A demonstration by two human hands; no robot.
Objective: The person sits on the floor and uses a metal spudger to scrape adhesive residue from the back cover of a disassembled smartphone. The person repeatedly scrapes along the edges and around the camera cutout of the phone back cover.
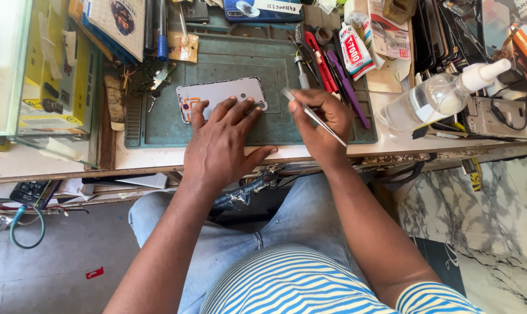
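Observation:
A grey phone (217,93) lies back-up on a green work mat (228,64) on the bench. My left hand (222,145) rests flat on the mat with its fingertips pressing the phone's near edge. My right hand (321,122) is closed around metal tweezers (313,115), whose tips point up and left, just right of the phone and above the mat.
Red and purple hand tools (333,64) lie along the mat's right side. A clear pump bottle (438,96) lies on its side at the right, next to a glue tube (354,51). Yellow boxes (54,75) stand at the left. The bench edge (158,166) runs in front of my knees.

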